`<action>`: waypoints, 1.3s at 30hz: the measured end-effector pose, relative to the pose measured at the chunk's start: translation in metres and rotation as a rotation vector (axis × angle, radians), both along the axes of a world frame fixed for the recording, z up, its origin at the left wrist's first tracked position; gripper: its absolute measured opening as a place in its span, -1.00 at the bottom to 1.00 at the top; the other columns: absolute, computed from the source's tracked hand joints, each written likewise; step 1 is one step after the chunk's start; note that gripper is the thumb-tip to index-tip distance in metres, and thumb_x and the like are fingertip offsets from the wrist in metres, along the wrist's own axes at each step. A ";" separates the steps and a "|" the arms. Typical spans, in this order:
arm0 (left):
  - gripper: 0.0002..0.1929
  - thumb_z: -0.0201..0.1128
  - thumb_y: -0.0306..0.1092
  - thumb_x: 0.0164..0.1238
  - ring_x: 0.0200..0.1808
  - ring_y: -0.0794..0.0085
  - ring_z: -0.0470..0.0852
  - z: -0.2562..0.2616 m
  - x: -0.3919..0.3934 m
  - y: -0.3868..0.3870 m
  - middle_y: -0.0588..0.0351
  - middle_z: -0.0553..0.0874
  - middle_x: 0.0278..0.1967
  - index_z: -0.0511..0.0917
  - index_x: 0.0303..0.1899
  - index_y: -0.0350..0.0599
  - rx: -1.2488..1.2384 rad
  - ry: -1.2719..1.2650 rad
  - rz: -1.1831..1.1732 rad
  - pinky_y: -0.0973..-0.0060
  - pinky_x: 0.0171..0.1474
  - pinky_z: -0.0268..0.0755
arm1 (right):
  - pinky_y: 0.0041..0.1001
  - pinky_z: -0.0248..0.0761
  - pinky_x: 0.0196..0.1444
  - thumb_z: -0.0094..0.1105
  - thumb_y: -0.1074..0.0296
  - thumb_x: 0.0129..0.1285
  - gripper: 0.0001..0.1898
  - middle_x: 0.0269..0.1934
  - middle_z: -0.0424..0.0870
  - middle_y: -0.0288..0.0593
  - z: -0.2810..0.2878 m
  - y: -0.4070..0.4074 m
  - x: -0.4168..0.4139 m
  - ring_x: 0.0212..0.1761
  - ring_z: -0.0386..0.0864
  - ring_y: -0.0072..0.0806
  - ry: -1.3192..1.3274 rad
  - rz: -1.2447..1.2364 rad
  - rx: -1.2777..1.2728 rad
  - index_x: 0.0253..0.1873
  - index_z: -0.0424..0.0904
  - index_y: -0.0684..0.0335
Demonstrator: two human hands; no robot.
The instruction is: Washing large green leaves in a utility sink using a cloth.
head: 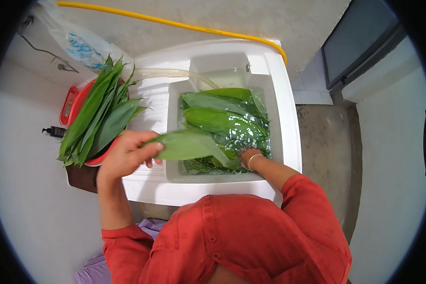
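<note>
Between the thumb and fingers of my left hand (133, 152) is the end of a broad green leaf (184, 145), stretched over the left rim of the sink basin (277, 142). The leaf's far end droops toward the water. My right hand (249, 158), with a pale bangle at the wrist, is partly under water at the basin's front right. Its fingers are hidden, so I cannot tell whether they grip anything. Around it many long green leaves (222, 120) lie soaking in the rippling water. Another pile of leaves (96, 117) rests across a red basin (92, 161) to the left.
A clear hose (184, 72) runs over the ribbed washboard (151, 117) into the water. Behind the white sink passes a yellow hose (170, 23). Left stand a red brush (69, 104), a black pump bottle (55, 131) and a plastic bag (81, 46). Purple cloth (92, 271) lies below.
</note>
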State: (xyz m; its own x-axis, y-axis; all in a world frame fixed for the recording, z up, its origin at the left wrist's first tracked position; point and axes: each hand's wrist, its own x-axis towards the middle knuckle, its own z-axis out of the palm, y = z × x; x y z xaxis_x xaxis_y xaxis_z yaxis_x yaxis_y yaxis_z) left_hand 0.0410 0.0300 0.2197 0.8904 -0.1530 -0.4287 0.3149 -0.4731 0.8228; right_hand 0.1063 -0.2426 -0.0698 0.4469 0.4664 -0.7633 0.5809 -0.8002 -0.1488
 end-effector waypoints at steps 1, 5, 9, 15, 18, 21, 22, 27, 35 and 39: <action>-0.84 0.05 -0.43 0.18 -0.63 0.65 0.49 0.015 -0.001 -0.006 0.12 0.58 -0.59 0.53 -0.35 -0.34 -0.025 -0.150 0.077 0.70 -0.61 0.34 | -0.32 0.37 -0.01 0.08 0.18 0.10 -0.45 0.04 0.44 0.00 -0.005 -0.002 -0.001 0.05 0.43 -0.18 -0.003 -0.002 0.000 0.18 0.24 0.24; -0.80 0.01 -0.61 0.06 -0.61 0.53 0.53 0.021 0.001 -0.032 0.04 0.59 -0.55 0.51 -0.25 -0.34 0.135 -0.681 0.015 0.66 -0.59 0.38 | -0.31 0.33 0.02 0.02 0.17 0.12 -0.44 0.06 0.38 0.09 -0.022 -0.011 -0.005 0.05 0.41 -0.16 -0.084 0.060 0.070 0.21 0.17 0.22; -0.49 0.09 -0.66 -0.17 -0.40 0.32 0.62 -0.045 0.010 -0.055 0.08 0.60 -0.28 0.53 -0.09 0.11 0.554 -0.956 -0.266 0.50 -0.41 0.49 | -0.31 0.33 0.02 0.02 0.16 0.12 -0.45 0.06 0.36 0.12 -0.021 -0.012 0.000 0.04 0.41 -0.12 0.016 0.063 0.033 0.22 0.17 0.19; -0.52 0.18 -0.54 -0.13 -0.39 0.22 0.60 -0.222 -0.020 -0.032 0.00 0.45 -0.03 0.51 -0.06 0.16 0.841 -0.421 -0.496 0.46 -0.42 0.48 | -0.34 0.36 -0.04 0.10 0.22 -0.06 -0.60 -0.08 0.52 -0.07 -0.001 -0.014 0.007 -0.02 0.46 -0.21 0.104 0.144 0.031 -0.04 0.48 0.12; -0.51 0.28 -0.44 -0.09 -0.35 0.24 0.60 -0.281 -0.033 -0.015 -0.07 0.43 -0.05 0.44 0.00 0.00 0.540 -0.301 -0.315 0.46 -0.41 0.46 | -0.30 0.40 -0.19 0.08 0.34 -0.04 -0.82 -0.21 0.56 -0.06 0.023 -0.014 0.015 -0.15 0.53 -0.22 0.162 0.055 0.110 -0.26 0.53 0.08; -0.43 0.36 -0.35 -0.10 -0.32 0.30 0.58 -0.290 -0.031 -0.023 -0.07 0.47 -0.10 0.36 0.03 -0.18 -0.181 0.436 0.461 0.48 -0.39 0.44 | -0.30 0.39 -0.20 0.09 0.29 -0.01 -0.84 -0.26 0.53 -0.07 0.051 -0.016 0.017 -0.20 0.53 -0.20 0.123 -0.078 0.384 -0.27 0.53 0.02; -0.45 0.34 -0.37 -0.07 -0.32 0.33 0.57 -0.297 -0.035 -0.022 -0.05 0.48 -0.11 0.34 0.02 -0.21 0.000 0.364 0.358 0.50 -0.37 0.43 | -0.33 0.35 -0.10 0.07 0.32 -0.02 -0.72 -0.15 0.48 -0.07 0.072 -0.006 0.017 -0.15 0.48 -0.19 0.100 -0.046 0.468 -0.13 0.52 0.07; -0.52 0.31 -0.41 -0.04 -0.27 0.43 0.54 -0.271 -0.023 -0.040 -0.05 0.52 -0.12 0.37 -0.01 -0.21 -0.083 0.474 0.498 0.52 -0.34 0.42 | -0.36 0.37 -0.13 0.08 0.40 -0.04 -0.66 -0.20 0.47 -0.06 0.076 0.061 -0.009 -0.20 0.46 -0.17 -0.075 0.009 1.028 -0.07 0.49 0.10; -0.52 0.26 -0.46 -0.01 -0.37 0.57 0.44 -0.222 -0.025 -0.019 0.24 0.54 -0.29 0.36 0.03 -0.06 -0.085 0.381 0.343 0.60 -0.42 0.34 | -0.32 0.34 -0.14 0.08 0.27 0.00 -0.71 -0.13 0.36 -0.18 -0.028 0.096 -0.003 -0.06 0.32 -0.23 -0.394 0.112 0.546 -0.10 0.51 -0.02; -0.60 0.17 -0.58 0.04 -0.24 0.61 0.45 -0.135 -0.017 0.019 0.21 0.53 -0.20 0.41 -0.01 -0.11 -0.147 0.252 0.107 0.66 -0.28 0.36 | -0.32 0.32 -0.14 0.09 0.22 0.00 -0.71 -0.15 0.36 -0.18 -0.041 0.075 0.020 -0.07 0.31 -0.25 -0.541 0.124 0.545 -0.11 0.52 -0.06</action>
State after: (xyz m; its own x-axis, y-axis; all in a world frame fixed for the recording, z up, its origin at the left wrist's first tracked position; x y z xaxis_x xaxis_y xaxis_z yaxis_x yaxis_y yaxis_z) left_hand 0.0239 0.0493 0.0847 0.7731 -0.1411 -0.6183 0.5593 -0.3081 0.7696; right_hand 0.1264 -0.1671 -0.1106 0.6123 0.7840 -0.1024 0.7651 -0.6202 -0.1732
